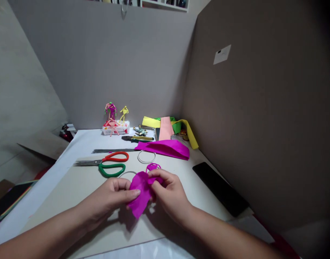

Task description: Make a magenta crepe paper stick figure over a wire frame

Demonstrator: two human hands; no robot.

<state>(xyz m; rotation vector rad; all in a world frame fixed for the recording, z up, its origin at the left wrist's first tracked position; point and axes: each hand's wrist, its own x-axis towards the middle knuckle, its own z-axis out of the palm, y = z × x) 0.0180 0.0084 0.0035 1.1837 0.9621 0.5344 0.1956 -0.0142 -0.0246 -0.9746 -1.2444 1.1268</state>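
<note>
Between my hands is a piece of magenta crepe paper, held just above the pale board. My left hand pinches its left side between thumb and fingers. On the other side my right hand grips a gathered bit of the same paper with thumb and index finger. Right behind it shows a small magenta loop shape, partly hidden by the paper and fingers. Scissors with one red and one green handle lie open beyond my left hand. A white ring rests behind the paper.
Past the scissors lie thin dark wires, pliers and a folded magenta strip. Yellow, green and pink strips are piled at the back. Small wire figures stand on a box. A black phone lies right.
</note>
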